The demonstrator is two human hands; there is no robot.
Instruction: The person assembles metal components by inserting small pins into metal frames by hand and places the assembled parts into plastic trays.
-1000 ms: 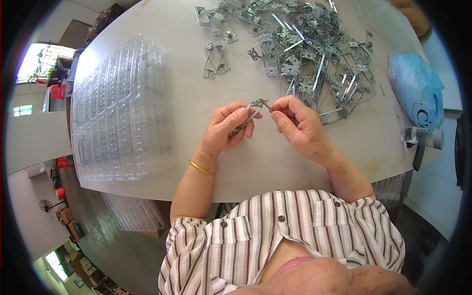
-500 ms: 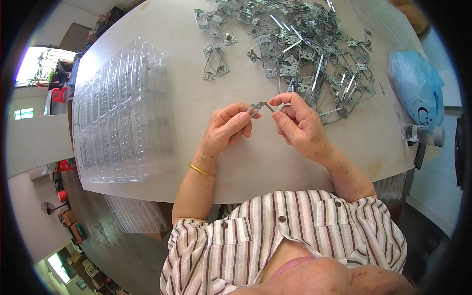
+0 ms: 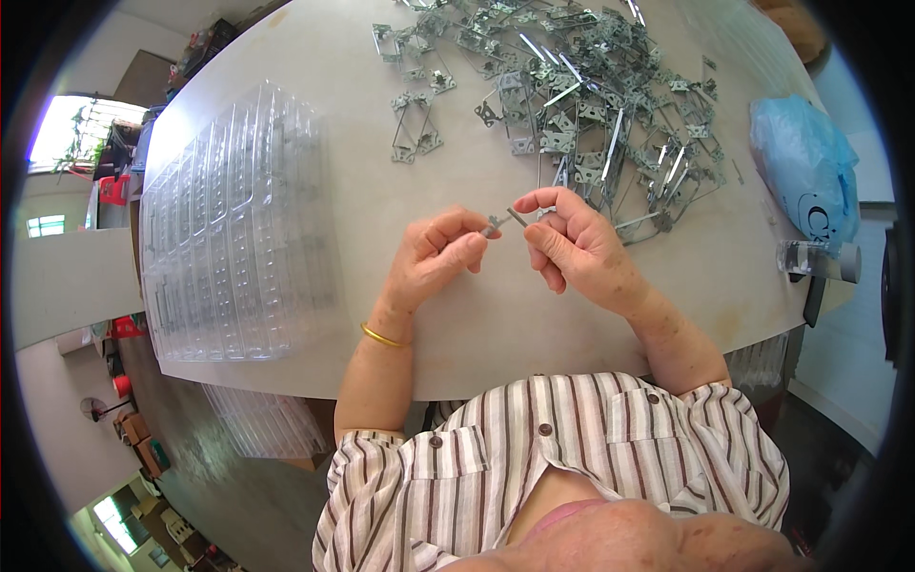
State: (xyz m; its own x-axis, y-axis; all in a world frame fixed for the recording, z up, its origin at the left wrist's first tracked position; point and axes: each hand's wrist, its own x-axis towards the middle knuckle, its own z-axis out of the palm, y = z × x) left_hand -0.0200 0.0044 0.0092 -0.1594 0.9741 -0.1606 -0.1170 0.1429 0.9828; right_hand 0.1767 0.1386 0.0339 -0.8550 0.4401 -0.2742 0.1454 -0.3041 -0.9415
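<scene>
My left hand [image 3: 437,255] is closed, pinching a small grey metal bracket [image 3: 493,226] between thumb and forefinger. Opposite it, my right hand [image 3: 583,250] has its thumb against a short, thin metal strip [image 3: 516,217], with the forefinger arched above. Another bit of grey metal [image 3: 546,214] shows between the right fingers; whether it joins the strip I cannot tell. The bracket and strip lie very close together, and contact between them is unclear. Beyond my hands spreads a tangled heap of silvery metal brackets and rods [image 3: 581,114].
Stacked clear plastic trays [image 3: 233,229] stand on the pale table [image 3: 381,367] at left. A linked bracket frame [image 3: 416,126] lies apart from the heap. At right are a blue plastic bag [image 3: 805,167] and a clear bottle [image 3: 810,259] lying down. More clear trays [image 3: 262,419] sit below the table edge.
My left fingertips have drawn slightly down, covering more of the bracket. The right forefinger has lifted away from the strip's upper end, and the strip has shifted slightly left and down.
</scene>
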